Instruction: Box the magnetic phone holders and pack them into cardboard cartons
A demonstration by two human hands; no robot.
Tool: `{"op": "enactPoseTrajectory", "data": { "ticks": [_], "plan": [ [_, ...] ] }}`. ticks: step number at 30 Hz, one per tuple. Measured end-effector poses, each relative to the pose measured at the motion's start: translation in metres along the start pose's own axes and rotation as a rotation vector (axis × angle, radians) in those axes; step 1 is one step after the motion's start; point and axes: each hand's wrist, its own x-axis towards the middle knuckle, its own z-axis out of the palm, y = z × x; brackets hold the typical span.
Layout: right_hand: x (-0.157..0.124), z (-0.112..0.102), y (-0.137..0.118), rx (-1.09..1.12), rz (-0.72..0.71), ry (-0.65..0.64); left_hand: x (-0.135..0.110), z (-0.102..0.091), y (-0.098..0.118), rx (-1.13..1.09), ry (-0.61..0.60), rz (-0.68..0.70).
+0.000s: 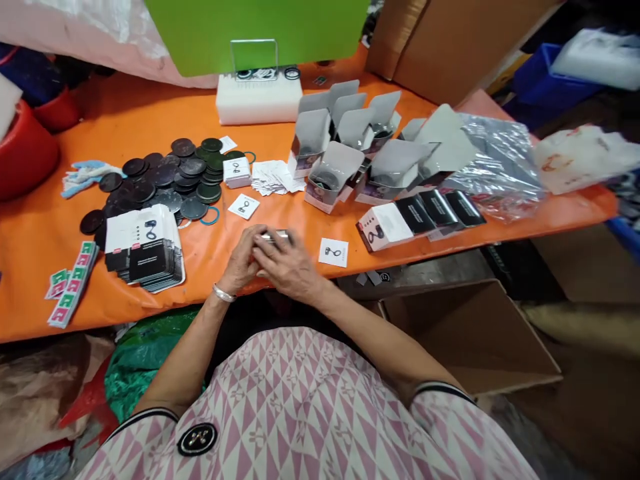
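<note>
Near the table's front edge my two hands meet around a small dark item with a shiny edge (276, 236); its kind is mostly hidden by fingers. My left hand (242, 261) is closed round its left side. My right hand (290, 267) lies over it with fingers bent onto it, slightly smeared by motion. A printed white leaflet (333, 253) lies just right of my hands, and another leaflet (243, 206) lies beyond my left hand. Further left is a heap of black discs (165, 175). To the right, several open small boxes (327, 177) stand with flaps up.
Flat printed cartons (150, 250) are stacked at left beside sticker strips (75, 283). Folded leaflets (237, 171) and loose papers (274, 177) lie mid-table. A white foam block (259, 100) stands behind. Closed boxes (385, 227) lie at right; an open carton (465, 333) is below the edge.
</note>
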Motion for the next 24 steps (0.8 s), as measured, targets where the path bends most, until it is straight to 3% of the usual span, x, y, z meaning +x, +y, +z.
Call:
{"op": "enactPoseTrajectory", "data": {
  "ticks": [5, 9, 11, 14, 18, 21, 24],
  "plan": [
    [0.007, 0.011, -0.008, 0.0, 0.01, -0.001, -0.002, -0.001, -0.004, -0.035, 0.028, -0.146],
    [-0.005, -0.011, 0.002, 0.044, 0.074, 0.152, 0.019, 0.003, 0.011, -0.172, 0.0, -0.158],
    [-0.023, -0.03, 0.015, 0.011, 0.164, 0.329, 0.041, 0.017, 0.024, -0.27, -0.063, -0.134],
    [-0.068, -0.061, 0.046, -0.128, 0.365, 0.609, 0.084, 0.052, 0.04, -0.356, -0.224, -0.073],
    [-0.134, -0.099, 0.086, -0.275, 0.603, 0.793, 0.132, 0.096, 0.048, -0.337, -0.39, 0.01],
    [-0.16, -0.106, 0.096, -0.303, 0.699, 0.764, 0.145, 0.104, 0.049, -0.356, -0.454, -0.01],
    [-0.157, -0.086, 0.097, -0.299, 0.742, 0.586, 0.142, 0.091, 0.048, -0.436, -0.459, -0.098]
  ]
}}
